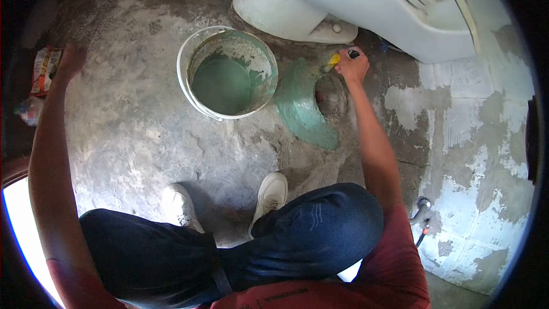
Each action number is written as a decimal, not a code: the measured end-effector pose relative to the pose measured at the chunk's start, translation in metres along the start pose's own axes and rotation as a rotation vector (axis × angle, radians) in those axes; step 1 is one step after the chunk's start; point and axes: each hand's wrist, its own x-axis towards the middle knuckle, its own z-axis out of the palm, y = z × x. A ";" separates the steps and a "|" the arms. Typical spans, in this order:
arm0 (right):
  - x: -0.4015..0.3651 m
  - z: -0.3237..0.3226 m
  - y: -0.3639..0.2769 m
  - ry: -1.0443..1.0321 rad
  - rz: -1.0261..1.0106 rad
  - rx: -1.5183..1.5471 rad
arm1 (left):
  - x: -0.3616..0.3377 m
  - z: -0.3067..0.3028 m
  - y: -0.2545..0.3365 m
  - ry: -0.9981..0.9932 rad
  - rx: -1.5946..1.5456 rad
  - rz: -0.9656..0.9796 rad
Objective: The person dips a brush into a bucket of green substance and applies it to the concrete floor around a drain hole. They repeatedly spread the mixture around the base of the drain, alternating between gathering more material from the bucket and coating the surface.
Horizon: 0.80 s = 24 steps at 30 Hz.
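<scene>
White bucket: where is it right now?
In the head view, the white bucket stands on the floor in the upper half, left of centre, just left of the wet green patch and below-left of the white pedestal.

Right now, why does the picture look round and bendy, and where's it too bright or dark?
In the head view, black corners and bent edges suggest a wide lens; the white patch at lower left is washed out, the left hand is dim, and the green coating shows glare.
</scene>
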 end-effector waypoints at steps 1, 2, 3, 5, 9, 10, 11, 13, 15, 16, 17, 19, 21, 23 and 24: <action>0.001 0.001 -0.001 0.066 -0.040 -0.060 | 0.013 0.013 -0.017 -0.013 0.106 0.090; -0.001 -0.003 -0.006 0.021 -0.020 0.030 | 0.017 0.018 -0.023 0.005 0.307 0.205; -0.006 -0.013 -0.014 -0.026 0.000 0.118 | 0.018 0.024 -0.027 0.020 0.508 0.319; -0.019 -0.024 -0.020 -0.118 0.033 0.193 | 0.028 0.040 -0.039 0.035 0.569 0.323; -0.028 -0.029 -0.009 -0.180 0.029 0.129 | 0.045 0.056 -0.045 0.028 0.198 0.120; -0.030 -0.026 -0.002 -0.172 0.014 0.108 | 0.037 0.048 -0.036 0.002 0.224 0.131; -0.030 -0.023 0.005 -0.133 0.002 0.130 | 0.030 0.041 -0.028 -0.023 0.250 0.142; -0.032 -0.018 0.008 -0.052 -0.027 0.177 | 0.008 0.006 0.006 -0.110 0.445 0.172; -0.039 -0.022 0.000 -0.102 0.004 0.203 | 0.034 0.044 -0.034 -0.001 0.271 0.112; -0.043 -0.024 -0.006 -0.128 0.023 0.215 | 0.036 0.047 -0.038 -0.011 0.347 0.150; -0.044 -0.025 -0.010 -0.147 0.022 0.171 | 0.038 0.049 -0.042 -0.019 0.422 0.189; -0.043 -0.033 -0.013 -0.168 0.022 0.078 | 0.030 0.027 -0.019 -0.096 0.675 0.326; -0.036 -0.032 -0.006 -0.089 -0.094 0.053 | 0.026 0.021 -0.010 -0.067 0.496 0.284; -0.032 -0.028 0.001 -0.057 -0.152 0.086 | 0.017 0.019 -0.013 0.020 0.272 0.226; -0.032 -0.029 0.001 -0.059 -0.149 0.127 | 0.009 0.017 -0.008 0.067 0.241 0.238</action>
